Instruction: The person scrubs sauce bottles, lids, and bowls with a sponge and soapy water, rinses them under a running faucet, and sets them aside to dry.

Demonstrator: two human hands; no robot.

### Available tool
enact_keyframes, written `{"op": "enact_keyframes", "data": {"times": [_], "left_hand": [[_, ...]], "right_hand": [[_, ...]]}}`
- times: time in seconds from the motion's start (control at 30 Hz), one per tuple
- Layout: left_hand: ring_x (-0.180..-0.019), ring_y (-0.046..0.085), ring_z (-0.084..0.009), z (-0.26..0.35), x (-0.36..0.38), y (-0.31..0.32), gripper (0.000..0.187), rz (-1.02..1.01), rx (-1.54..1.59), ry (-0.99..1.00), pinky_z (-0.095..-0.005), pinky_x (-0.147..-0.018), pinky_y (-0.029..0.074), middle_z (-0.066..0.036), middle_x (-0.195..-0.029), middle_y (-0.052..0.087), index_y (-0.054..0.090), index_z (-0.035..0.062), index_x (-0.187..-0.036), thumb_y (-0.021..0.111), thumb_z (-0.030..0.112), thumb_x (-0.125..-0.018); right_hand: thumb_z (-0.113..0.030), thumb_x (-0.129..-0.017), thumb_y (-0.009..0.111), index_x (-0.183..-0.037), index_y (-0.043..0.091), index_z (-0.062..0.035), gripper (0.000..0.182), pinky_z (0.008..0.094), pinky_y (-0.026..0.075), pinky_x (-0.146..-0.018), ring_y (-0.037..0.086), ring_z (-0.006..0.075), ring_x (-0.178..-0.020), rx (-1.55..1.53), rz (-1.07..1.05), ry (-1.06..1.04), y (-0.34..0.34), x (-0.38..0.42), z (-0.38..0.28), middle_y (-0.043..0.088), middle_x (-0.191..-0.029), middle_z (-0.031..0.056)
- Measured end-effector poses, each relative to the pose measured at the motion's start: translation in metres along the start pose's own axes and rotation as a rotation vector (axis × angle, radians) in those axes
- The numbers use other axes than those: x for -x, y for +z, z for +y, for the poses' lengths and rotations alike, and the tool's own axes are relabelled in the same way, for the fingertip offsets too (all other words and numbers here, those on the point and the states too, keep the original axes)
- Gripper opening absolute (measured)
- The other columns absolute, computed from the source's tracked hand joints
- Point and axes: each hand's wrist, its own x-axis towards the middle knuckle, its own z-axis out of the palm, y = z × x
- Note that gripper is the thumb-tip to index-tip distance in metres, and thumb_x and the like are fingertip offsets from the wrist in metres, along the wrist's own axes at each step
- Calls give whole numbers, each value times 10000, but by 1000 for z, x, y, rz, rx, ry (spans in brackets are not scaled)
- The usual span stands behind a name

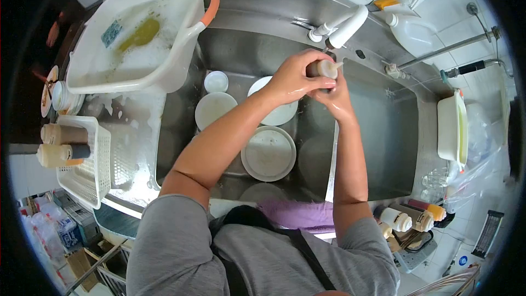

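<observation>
Under the white faucet, a small squeeze bottle with a pale cap and pointed nozzle is held tilted, its nozzle toward the right. My left hand is closed around it from the left. Wet and partly behind the bottle, my right hand grips it from below and the right. Beneath my forearms, white plates and a small white bowl lie in the left sink basin.
A white tub of soapy water with a sponge stands left. Beside it, a white basket holds several bottles. The right basin contains water. More squeeze bottles stand at lower right. A metal pipe crosses the right side.
</observation>
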Motion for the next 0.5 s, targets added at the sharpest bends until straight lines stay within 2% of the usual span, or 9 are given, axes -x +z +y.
{"op": "enact_keyframes", "data": {"times": [0.03,0.07,0.13,0.23,0.27,0.37,0.43,0.47,0.5], "left_hand": [[-987,580,-142,8,-1,-3,441,-151,216,-190,-289,-874,450,-54,-1060,633,601,35,-1143,775,186,-766],[-877,592,-96,17,0,-4,431,-160,283,-173,-268,-819,472,-20,-953,643,615,38,-1124,791,188,-760],[-887,591,-99,37,4,-5,423,-181,381,-208,-266,-820,470,-25,-971,642,619,31,-1115,789,172,-755],[-935,589,-119,46,1,-7,420,-276,421,-254,-274,-825,467,-33,-1002,642,626,16,-1105,787,153,-742],[-959,584,-128,42,-4,-6,397,-430,377,-234,-283,-830,466,-29,-1011,643,632,14,-1077,783,168,-744],[-1022,583,-174,33,-11,7,321,-624,338,-242,-311,-840,468,-41,-1000,663,651,31,-950,778,193,-705],[-1003,604,-210,31,-11,18,262,-371,-13,145,-329,-804,481,-63,-948,673,642,50,-850,765,181,-659],[-947,612,-260,31,-8,24,246,-325,-9,100,-376,-876,440,-77,-861,659,636,64,-820,754,163,-628],[-947,612,-260,32,-6,27,246,-320,-15,98,-376,-876,440,-77,-861,659,636,64,-820,754,163,-628]], "right_hand": [[-22,-647,756,-1252,433,7,686,344,474,-895,570,213,-1058,3,-6,6,0,8,3,568,-1154,97],[-65,-631,795,-1267,434,1,734,343,463,-917,559,210,-1075,-107,3,-19,-2,15,9,557,-1169,88],[-203,-553,898,-1302,439,-14,898,348,439,-960,538,199,-1111,-334,48,-41,0,27,29,539,-1193,61],[-258,-550,903,-1302,443,-23,912,355,429,-961,530,199,-1113,-328,14,21,-6,44,43,537,-1203,60],[-247,-562,900,-1281,474,-30,863,360,422,-964,526,193,-1107,-266,-41,-5,-11,47,49,540,-1203,55],[-200,-591,889,-1233,519,-32,760,355,427,-959,524,186,-1107,-146,-27,27,-7,49,43,547,-1198,51],[-176,-611,883,-1208,543,-34,702,352,431,-956,523,185,-1111,-102,14,60,-2,46,52,552,-1193,50],[-163,-629,871,-1220,533,-36,692,349,430,-959,519,190,-1121,-158,92,-54,-1,43,61,547,-1200,55],[-151,-648,859,-1232,523,-38,683,347,429,-961,516,195,-1131,-217,166,-170,4,38,66,543,-1207,60]]}}
